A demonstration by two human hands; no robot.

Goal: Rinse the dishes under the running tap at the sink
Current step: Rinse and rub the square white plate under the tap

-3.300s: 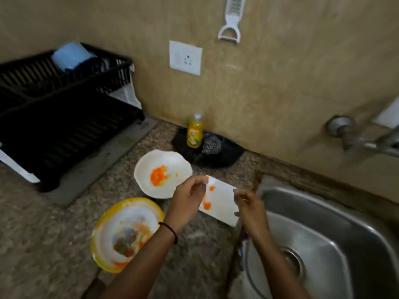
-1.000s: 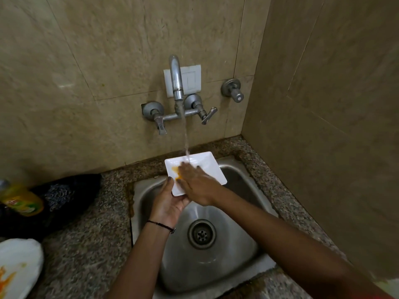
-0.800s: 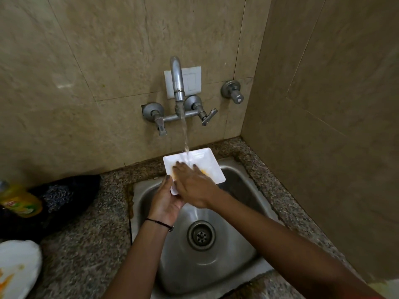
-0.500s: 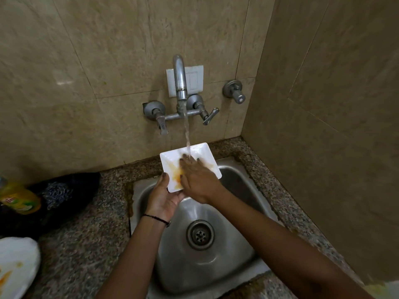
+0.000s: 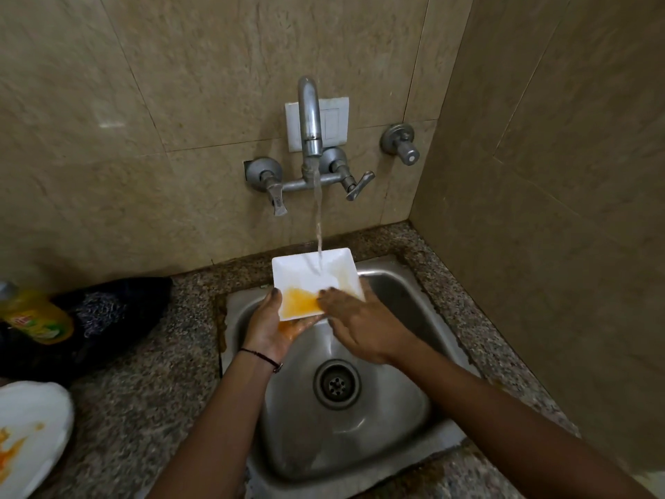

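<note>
Right over the steel sink [image 5: 414, 318], a square white dish [image 5: 309, 279] sits tilted under the tap [image 5: 310, 117], and the water stream [image 5: 318, 225] lands on its upper middle. Left hand [image 5: 268, 324] has it from below and the near-left corner, palm cupped under the dish, thumb hooked over the left rim, fingers curled closed around the edge. Orange wash is pooling at the dish's lower left, right beside that thumb, and a fainter orange streak runs down near the right edge. Right hand [image 5: 360, 325] lies flat and spread, fingers extended, fingertips pressed onto the dish's lower right part; it grips nothing, just rests on the surface. A thin dark band [image 5: 261, 355] circles the left wrist. Below both hands the round drain [image 5: 337, 382] shows in the basin floor, wet. Off on the speckled counter [image 5: 144, 408] to the left, a white plate [image 5: 32, 430] smeared with orange sits at the frame's edge, and behind it a yellow bottle [image 5: 34, 318] lies against a dark bundle with a steel scrubber [image 5: 99, 311].
</note>
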